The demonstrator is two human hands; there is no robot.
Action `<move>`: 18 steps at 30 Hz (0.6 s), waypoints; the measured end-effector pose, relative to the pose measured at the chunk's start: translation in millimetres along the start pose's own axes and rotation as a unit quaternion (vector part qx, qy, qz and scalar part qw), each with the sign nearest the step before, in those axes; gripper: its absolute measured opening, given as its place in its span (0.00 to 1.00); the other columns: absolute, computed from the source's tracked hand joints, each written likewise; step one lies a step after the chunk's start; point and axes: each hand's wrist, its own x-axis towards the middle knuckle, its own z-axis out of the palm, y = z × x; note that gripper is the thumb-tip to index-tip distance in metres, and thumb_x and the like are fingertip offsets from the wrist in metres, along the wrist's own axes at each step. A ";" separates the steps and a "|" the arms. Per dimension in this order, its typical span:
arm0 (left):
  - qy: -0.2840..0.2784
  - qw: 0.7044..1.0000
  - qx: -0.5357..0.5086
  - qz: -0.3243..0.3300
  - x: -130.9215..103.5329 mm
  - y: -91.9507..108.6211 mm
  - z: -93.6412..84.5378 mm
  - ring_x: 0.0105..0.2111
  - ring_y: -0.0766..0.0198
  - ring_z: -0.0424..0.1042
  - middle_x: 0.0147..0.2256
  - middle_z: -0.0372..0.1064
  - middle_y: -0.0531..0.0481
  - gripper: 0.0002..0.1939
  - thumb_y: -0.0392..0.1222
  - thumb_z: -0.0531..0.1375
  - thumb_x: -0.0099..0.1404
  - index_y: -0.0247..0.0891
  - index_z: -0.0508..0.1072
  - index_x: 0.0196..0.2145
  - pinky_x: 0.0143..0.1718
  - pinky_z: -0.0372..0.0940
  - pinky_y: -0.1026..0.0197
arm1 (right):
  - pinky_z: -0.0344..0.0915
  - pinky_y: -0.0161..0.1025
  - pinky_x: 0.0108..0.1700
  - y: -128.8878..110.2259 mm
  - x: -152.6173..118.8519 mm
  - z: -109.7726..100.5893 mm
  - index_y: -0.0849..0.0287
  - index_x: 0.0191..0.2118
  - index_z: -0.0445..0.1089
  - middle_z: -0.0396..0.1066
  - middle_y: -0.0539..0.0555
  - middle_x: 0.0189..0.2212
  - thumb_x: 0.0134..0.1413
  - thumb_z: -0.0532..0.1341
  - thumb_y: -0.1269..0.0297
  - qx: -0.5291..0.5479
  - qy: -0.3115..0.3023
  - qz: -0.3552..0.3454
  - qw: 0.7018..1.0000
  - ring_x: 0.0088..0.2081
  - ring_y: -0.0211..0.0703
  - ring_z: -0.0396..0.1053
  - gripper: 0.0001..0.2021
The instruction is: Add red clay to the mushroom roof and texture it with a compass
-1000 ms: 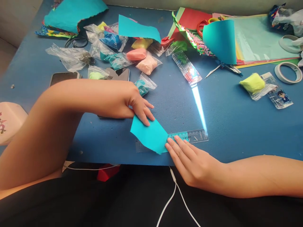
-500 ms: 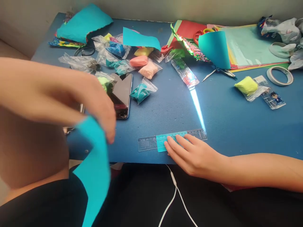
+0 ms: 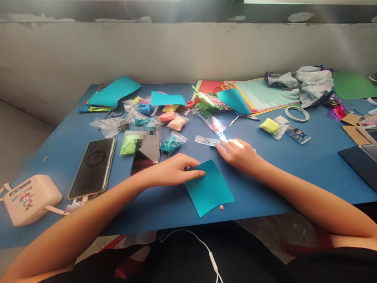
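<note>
My left hand [image 3: 179,169] pinches a teal sheet of paper [image 3: 209,190] by its upper left edge, thumb on top. The sheet hangs slanted over the table's front part, beside a small round shiny object [image 3: 222,207]. Farther back, my right hand [image 3: 238,154] has its fingers closed on a clear plastic ruler [image 3: 204,140]. Only the ruler's left part shows well; glare and the fingers cover the rest. A clear, shiny packet [image 3: 211,121] lies just beyond that hand.
Two phones, one black [image 3: 92,167] and one partly under a bag [image 3: 149,151], lie left. A pink case [image 3: 32,200] sits at the left edge. Clay bags [image 3: 176,122], coloured paper [image 3: 259,94], a compass [image 3: 247,116] and a tape roll [image 3: 297,114] lie farther back.
My left hand has brought the teal sheet from over my lap to above the table, near the middle. My right hand and the ruler have moved away from the front edge. The view has tilted up.
</note>
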 end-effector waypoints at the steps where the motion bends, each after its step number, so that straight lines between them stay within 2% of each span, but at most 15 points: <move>1: 0.028 0.999 0.035 0.001 1.5 -1.4 2.3 0.25 0.66 0.61 0.24 0.62 0.54 0.19 0.50 0.51 0.68 0.35 0.68 0.26 0.27 0.57 0.65 | 0.51 0.39 0.27 5.4 -0.9 4.9 0.66 0.33 0.73 0.73 0.55 0.22 0.57 0.51 0.83 0.001 -0.001 0.012 1.000 0.21 0.40 0.62 0.14; 3: 0.075 0.989 0.123 0.011 3.2 -3.9 5.5 0.30 0.63 0.65 0.28 0.66 0.51 0.14 0.45 0.50 0.68 0.36 0.68 0.28 0.32 0.61 0.63 | 0.50 0.39 0.27 12.8 -2.8 12.1 0.63 0.30 0.72 0.70 0.53 0.20 0.59 0.50 0.81 0.004 -0.003 0.031 1.000 0.21 0.40 0.61 0.15; 5: 0.098 0.974 0.202 0.021 2.8 -6.2 7.7 0.35 0.60 0.68 0.32 0.69 0.47 0.12 0.40 0.48 0.67 0.36 0.70 0.32 0.36 0.63 0.61 | 0.51 0.39 0.28 15.9 -4.6 16.6 0.62 0.30 0.72 0.71 0.53 0.21 0.62 0.50 0.76 0.007 -0.007 0.042 0.999 0.23 0.40 0.62 0.15; 8: 0.104 0.948 0.297 0.044 1.0 -11.2 11.4 0.36 0.57 0.70 0.33 0.71 0.45 0.14 0.37 0.46 0.69 0.36 0.71 0.36 0.35 0.66 0.59 | 0.55 0.38 0.31 15.6 -7.2 19.7 0.61 0.38 0.73 0.76 0.56 0.32 0.67 0.50 0.61 0.020 -0.014 0.046 0.999 0.29 0.42 0.66 0.16; 10: 0.136 0.923 0.352 0.071 2.4 -16.7 15.0 0.34 0.57 0.71 0.32 0.71 0.45 0.15 0.36 0.45 0.70 0.36 0.72 0.38 0.33 0.66 0.58 | 0.57 0.39 0.33 14.5 -8.7 20.7 0.62 0.41 0.72 0.76 0.58 0.40 0.67 0.49 0.54 0.049 -0.015 0.049 0.998 0.32 0.43 0.67 0.19; 12: 0.190 0.898 0.379 0.114 7.2 -23.6 19.4 0.33 0.57 0.72 0.33 0.73 0.45 0.15 0.37 0.46 0.71 0.34 0.71 0.43 0.33 0.68 0.59 | 0.58 0.39 0.34 14.7 -9.8 21.9 0.62 0.43 0.72 0.76 0.60 0.42 0.67 0.49 0.53 0.092 -0.021 0.058 0.994 0.33 0.44 0.67 0.20; 15: 0.276 0.847 0.414 0.187 17.2 -32.6 26.1 0.32 0.58 0.73 0.33 0.74 0.43 0.14 0.35 0.46 0.72 0.29 0.69 0.47 0.33 0.68 0.59 | 0.60 0.40 0.35 20.1 -10.7 25.5 0.63 0.45 0.73 0.76 0.62 0.38 0.67 0.48 0.53 0.179 -0.031 0.106 0.978 0.34 0.46 0.68 0.22; 18: 0.313 0.811 0.444 0.216 23.4 -36.4 30.4 0.28 0.58 0.71 0.29 0.73 0.45 0.13 0.32 0.47 0.71 0.29 0.67 0.48 0.29 0.67 0.59 | 0.62 0.41 0.36 33.2 -12.3 30.9 0.64 0.46 0.73 0.76 0.62 0.35 0.66 0.49 0.53 0.230 -0.020 0.157 0.960 0.35 0.47 0.70 0.22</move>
